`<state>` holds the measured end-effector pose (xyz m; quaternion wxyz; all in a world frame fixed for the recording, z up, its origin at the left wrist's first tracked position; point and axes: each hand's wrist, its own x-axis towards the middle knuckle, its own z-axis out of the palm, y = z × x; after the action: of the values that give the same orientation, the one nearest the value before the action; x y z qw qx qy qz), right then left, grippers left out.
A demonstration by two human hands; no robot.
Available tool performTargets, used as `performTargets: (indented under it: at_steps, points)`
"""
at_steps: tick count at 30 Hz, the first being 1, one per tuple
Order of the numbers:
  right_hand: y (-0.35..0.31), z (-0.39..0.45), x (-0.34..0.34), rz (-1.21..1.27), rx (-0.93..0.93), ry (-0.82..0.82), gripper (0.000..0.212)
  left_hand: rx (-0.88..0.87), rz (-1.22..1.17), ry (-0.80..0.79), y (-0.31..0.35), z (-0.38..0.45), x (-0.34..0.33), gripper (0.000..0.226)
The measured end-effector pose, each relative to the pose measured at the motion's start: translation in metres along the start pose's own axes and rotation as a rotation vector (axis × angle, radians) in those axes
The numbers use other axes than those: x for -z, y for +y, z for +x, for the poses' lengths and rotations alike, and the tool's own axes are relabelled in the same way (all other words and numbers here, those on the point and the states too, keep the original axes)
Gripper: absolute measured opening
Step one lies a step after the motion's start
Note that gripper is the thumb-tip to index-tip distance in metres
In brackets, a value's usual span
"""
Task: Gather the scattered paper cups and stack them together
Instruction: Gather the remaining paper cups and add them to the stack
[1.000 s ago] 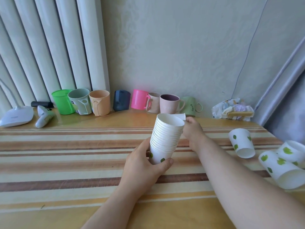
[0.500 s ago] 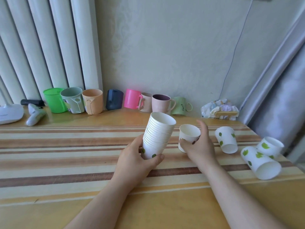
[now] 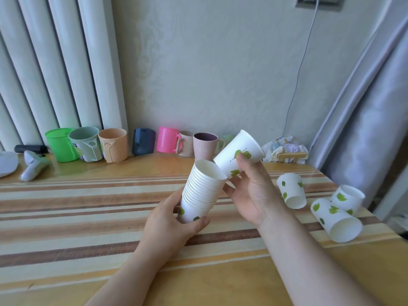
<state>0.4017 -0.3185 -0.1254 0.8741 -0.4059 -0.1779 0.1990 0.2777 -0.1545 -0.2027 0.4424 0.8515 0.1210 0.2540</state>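
the left hand [image 3: 170, 219] gripped the base of a tilted stack of white paper cups [image 3: 202, 193] above the striped worktop [image 3: 66, 208]; the right hand [image 3: 254, 191] held a single leaf-printed cup [image 3: 238, 152], its bottom touching the stack's open rim; three loose cups [image 3: 291, 191] lay at the right; the held cup partly hid a green mug.

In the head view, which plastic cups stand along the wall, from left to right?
Bright green cup → grey-green cup → peach cup → dark blue cup → hot pink cup → pale pink mug → mauve mug.
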Motion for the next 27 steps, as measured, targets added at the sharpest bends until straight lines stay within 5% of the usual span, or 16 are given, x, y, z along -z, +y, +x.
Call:
performTargets:
  at_steps: [5, 12, 16, 27]
  points:
    - [-0.005, -0.005, -0.004, -0.026, 0.095, -0.013, 0.078, -0.013, 0.015, -0.005, 0.000, 0.000, -0.001, 0.066]
    - [-0.010, -0.012, -0.014, -0.080, 0.150, -0.068, 0.068, -0.012, 0.030, -0.012, 0.000, 0.000, -0.001, 0.071]
    - [0.002, -0.015, -0.015, -0.314, 0.166, -0.010, 0.071, -0.023, 0.035, -0.016, 0.002, 0.000, -0.001, 0.069]
    - [0.001, -0.026, 0.018, -0.500, 0.014, -0.025, 0.070, -0.020, 0.005, -0.010, 0.002, 0.000, 0.001, 0.060]
